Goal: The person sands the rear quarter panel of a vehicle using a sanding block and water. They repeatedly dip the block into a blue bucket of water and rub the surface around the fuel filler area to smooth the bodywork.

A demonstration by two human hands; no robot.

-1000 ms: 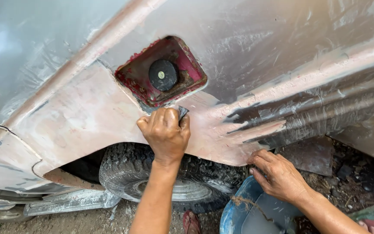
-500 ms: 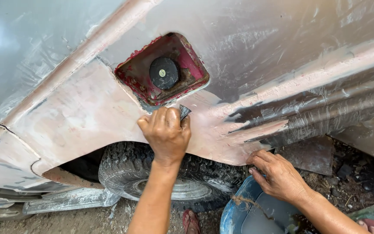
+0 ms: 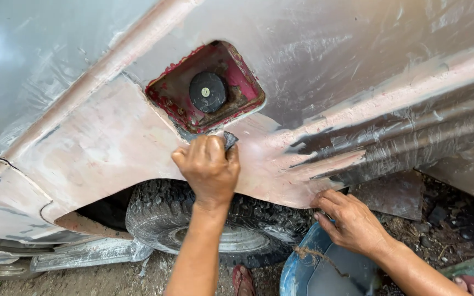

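Daylight fell on bare, littered dirt ground beneath the vehicle. A blue bucket stood at the bottom edge, beside a muddy tyre.

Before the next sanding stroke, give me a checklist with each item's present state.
1. Left hand presses the dark sanding pad to the panel: ok.
2. Right hand braces on the wheel-arch edge: ok.
3. Pad clear of the fuel cap: ok, cap sits above it.
4. Abrasive face condition: cannot tell, hidden.
5. Blue bucket within reach: ok, below right hand.
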